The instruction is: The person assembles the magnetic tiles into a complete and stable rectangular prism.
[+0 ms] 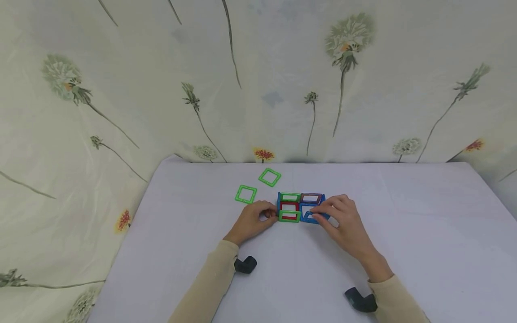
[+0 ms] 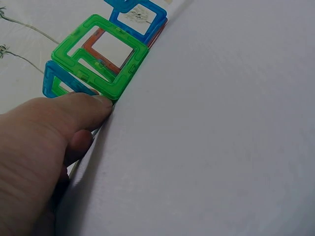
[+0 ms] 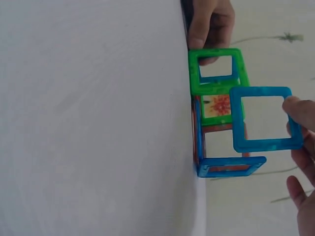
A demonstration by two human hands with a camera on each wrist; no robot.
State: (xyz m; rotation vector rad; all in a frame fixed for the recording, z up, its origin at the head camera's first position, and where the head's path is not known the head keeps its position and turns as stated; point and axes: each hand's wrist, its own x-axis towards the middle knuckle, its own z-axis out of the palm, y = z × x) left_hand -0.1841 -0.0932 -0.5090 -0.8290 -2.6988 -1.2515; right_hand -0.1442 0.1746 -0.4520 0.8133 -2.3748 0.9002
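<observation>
A low open box of square magnetic tiles stands on the table, with green, red, brown and blue frames. At its left end my left hand grips the lower front corner, the thumb beside a green tile that stands upright in front. My right hand pinches a blue square tile by one edge between thumb and fingers. That tile is held at the right half of the box's front, tilted and apart from the green tile. Another blue tile forms the right end wall.
Two loose green square tiles lie behind and left of the box. A white cloth covers the table; its far edge runs behind the tiles. A flower-patterned curtain hangs beyond. Dark curved pieces sit by both wrists.
</observation>
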